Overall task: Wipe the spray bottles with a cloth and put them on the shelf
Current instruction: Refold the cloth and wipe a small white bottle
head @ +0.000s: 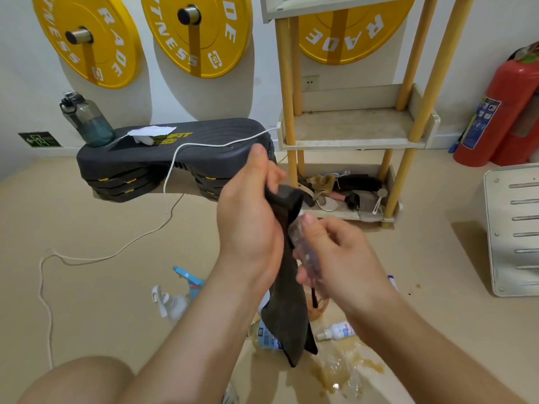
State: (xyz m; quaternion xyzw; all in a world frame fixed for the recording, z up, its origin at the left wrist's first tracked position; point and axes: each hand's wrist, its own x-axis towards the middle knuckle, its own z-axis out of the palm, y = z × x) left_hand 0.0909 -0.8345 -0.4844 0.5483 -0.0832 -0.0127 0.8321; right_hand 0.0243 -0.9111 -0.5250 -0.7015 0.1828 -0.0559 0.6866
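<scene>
The left hand grips the dark grey cloth, wrapping it over the top of a small clear spray bottle; the right hand holds that bottle aloft with curled fingers, probably steadying it for wiping; the shelf stands beyond.

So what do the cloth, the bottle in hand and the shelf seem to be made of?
The cloth: soft dark grey fabric, matte, maybe microfibre; it hangs limp.
The bottle: clear glossy plastic, see-through with highlights.
The shelf: white matte trays, likely plastic or painted board, on yellow round posts, material unclear.
</scene>
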